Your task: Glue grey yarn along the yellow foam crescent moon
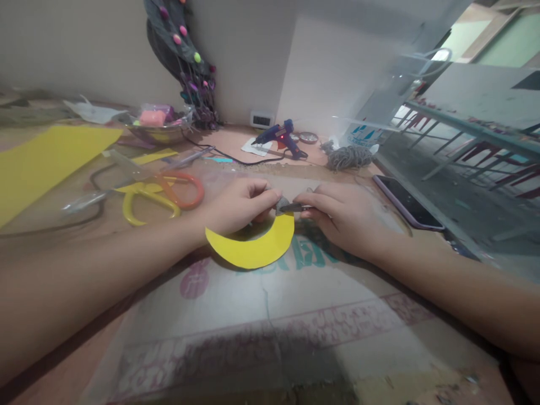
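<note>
A yellow crescent cutout (248, 253) is held just above a printed plastic sheet. My left hand (247, 205) is closed at its upper right tip, where thumb and fingers pinch a grey piece (282, 205), perhaps wound yarn. From the right, my right hand (333, 211) closes its fingers round a thin dark pointed tool (293, 207). The tool's tip touches or lies right against the grey piece; its exact kind is hard to make out. My left fingers partly hide the crescent's upper side.
A blue glue gun (276, 135) with a red light lies at the back, beside grey yarn (348, 157). At left are orange-and-yellow-handled scissors (158, 188), a yellow sheet (50, 163) and a bowl (156, 134). A phone (407, 202) lies near the right edge.
</note>
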`<action>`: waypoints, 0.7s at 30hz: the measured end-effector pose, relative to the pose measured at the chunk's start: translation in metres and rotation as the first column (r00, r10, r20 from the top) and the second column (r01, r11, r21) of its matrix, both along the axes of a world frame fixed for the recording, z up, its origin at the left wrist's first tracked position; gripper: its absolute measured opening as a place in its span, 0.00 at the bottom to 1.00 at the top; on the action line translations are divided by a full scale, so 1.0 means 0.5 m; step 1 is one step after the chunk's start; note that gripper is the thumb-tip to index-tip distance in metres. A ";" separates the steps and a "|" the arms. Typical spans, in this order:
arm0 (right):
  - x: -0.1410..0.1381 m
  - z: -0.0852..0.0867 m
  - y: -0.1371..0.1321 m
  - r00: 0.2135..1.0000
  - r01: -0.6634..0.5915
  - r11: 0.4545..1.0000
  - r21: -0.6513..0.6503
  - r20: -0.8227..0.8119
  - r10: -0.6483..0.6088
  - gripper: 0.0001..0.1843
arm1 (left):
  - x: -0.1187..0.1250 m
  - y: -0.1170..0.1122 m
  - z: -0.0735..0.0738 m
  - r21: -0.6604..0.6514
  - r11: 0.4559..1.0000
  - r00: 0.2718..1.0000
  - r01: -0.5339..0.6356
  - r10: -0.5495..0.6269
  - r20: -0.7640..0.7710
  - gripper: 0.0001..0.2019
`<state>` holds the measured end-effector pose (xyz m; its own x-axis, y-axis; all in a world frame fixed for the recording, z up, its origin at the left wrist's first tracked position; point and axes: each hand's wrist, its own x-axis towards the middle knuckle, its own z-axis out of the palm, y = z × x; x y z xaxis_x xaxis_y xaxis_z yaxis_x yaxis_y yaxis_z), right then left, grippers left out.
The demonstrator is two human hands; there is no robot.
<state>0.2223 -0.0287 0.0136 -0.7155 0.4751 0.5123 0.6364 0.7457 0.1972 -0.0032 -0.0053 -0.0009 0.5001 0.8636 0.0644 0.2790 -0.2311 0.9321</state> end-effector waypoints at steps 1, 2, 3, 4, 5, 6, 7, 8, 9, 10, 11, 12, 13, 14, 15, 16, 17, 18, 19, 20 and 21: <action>0.000 0.001 -0.001 1.000 0.003 1.000 0.000 0.006 -0.003 0.15 | 0.000 0.000 0.000 0.002 1.000 1.000 -0.001 0.001 -0.002 0.17; 0.000 0.002 -0.001 1.000 0.003 1.000 0.001 0.010 -0.003 0.15 | 0.000 0.000 0.000 0.000 1.000 1.000 -0.004 0.004 -0.005 0.17; -0.001 0.002 -0.002 1.000 0.001 1.000 0.002 0.011 -0.001 0.15 | 0.000 0.000 0.001 -0.003 1.000 1.000 -0.008 0.008 -0.009 0.16; -0.001 0.003 -0.002 1.000 -0.004 1.000 0.006 0.009 0.004 0.15 | 0.001 0.000 0.001 -0.004 1.000 1.000 -0.013 0.013 -0.012 0.16; -0.001 0.003 -0.002 1.000 -0.009 1.000 0.008 0.007 0.009 0.15 | 0.001 -0.001 0.002 -0.004 1.000 1.000 -0.015 0.015 -0.014 0.16; -0.001 0.003 -0.002 1.000 -0.011 1.000 0.006 0.006 0.011 0.15 | 0.001 -0.001 0.002 -0.005 1.000 1.000 -0.017 0.016 -0.015 0.16; -0.001 0.003 -0.001 1.000 -0.010 1.000 0.003 0.005 0.010 0.16 | 0.002 -0.001 0.002 -0.006 1.000 1.000 -0.016 0.016 -0.012 0.16; 0.000 0.003 0.000 1.000 -0.007 1.000 0.000 0.002 0.007 0.16 | 0.002 -0.001 0.002 -0.008 1.000 1.000 -0.015 0.015 -0.008 0.16; 0.001 0.002 0.000 1.000 -0.005 1.000 -0.006 0.000 0.005 0.16 | 0.002 -0.001 0.002 -0.012 1.000 1.000 -0.013 0.013 -0.001 0.16; 0.002 0.002 0.001 1.000 -0.002 1.000 -0.016 -0.002 0.002 0.16 | 0.002 -0.002 0.001 -0.016 1.000 1.000 -0.014 0.014 0.007 0.16; 0.004 0.001 0.002 1.000 0.001 1.000 -0.028 -0.004 -0.001 0.16 | 0.003 -0.002 0.001 -0.019 1.000 1.000 -0.015 0.015 0.014 0.16; 0.005 0.000 0.002 1.000 0.003 0.999 -0.037 -0.008 -0.004 0.15 | 0.003 -0.002 0.001 -0.020 1.000 1.000 -0.018 0.018 0.019 0.16; 0.006 0.000 0.003 1.000 0.007 0.999 -0.045 -0.009 -0.007 0.15 | 0.003 -0.003 0.002 -0.020 1.000 1.000 -0.020 0.021 0.023 0.16; 0.007 -0.001 0.003 1.000 0.010 0.999 -0.049 -0.011 -0.011 0.15 | 0.003 -0.003 0.002 -0.020 1.000 0.999 -0.023 0.024 0.024 0.16; 0.008 -0.001 0.003 1.000 0.011 0.999 -0.047 -0.013 -0.011 0.15 | 0.004 -0.004 0.003 -0.020 0.999 0.999 -0.027 0.027 0.022 0.15; 0.008 -0.001 0.003 1.000 0.008 0.999 -0.042 -0.014 -0.008 0.15 | 0.004 -0.004 0.004 -0.021 0.999 0.999 -0.028 0.028 0.020 0.15; 0.007 -0.001 0.002 1.000 0.003 0.999 -0.037 -0.013 -0.003 0.15 | 0.004 -0.005 0.004 -0.021 0.999 0.999 -0.027 0.027 0.018 0.15; 0.006 -0.001 0.002 1.000 -0.004 0.999 -0.034 -0.010 0.003 0.15 | 0.004 -0.005 0.004 -0.022 0.999 1.000 -0.026 0.026 0.016 0.15; 0.005 0.000 0.001 1.000 -0.009 0.999 -0.032 -0.005 0.008 0.15 | 0.004 -0.005 0.004 -0.020 0.999 1.000 -0.025 0.025 0.015 0.15; 0.004 0.001 0.000 1.000 -0.011 0.999 -0.030 -0.001 0.011 0.15 | 0.004 -0.005 0.004 -0.017 1.000 1.000 -0.024 0.024 0.014 0.15; 0.002 0.002 0.000 1.000 -0.010 1.000 -0.028 0.004 0.010 0.15 | 0.004 -0.004 0.003 -0.013 1.000 1.000 -0.023 0.023 0.011 0.15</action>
<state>0.2234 -0.0289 0.0144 -0.7224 0.4820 0.4959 0.6280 0.7574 0.1786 -0.0012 -0.0074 0.0007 0.4794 0.8756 0.0588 0.2734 -0.2127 0.9381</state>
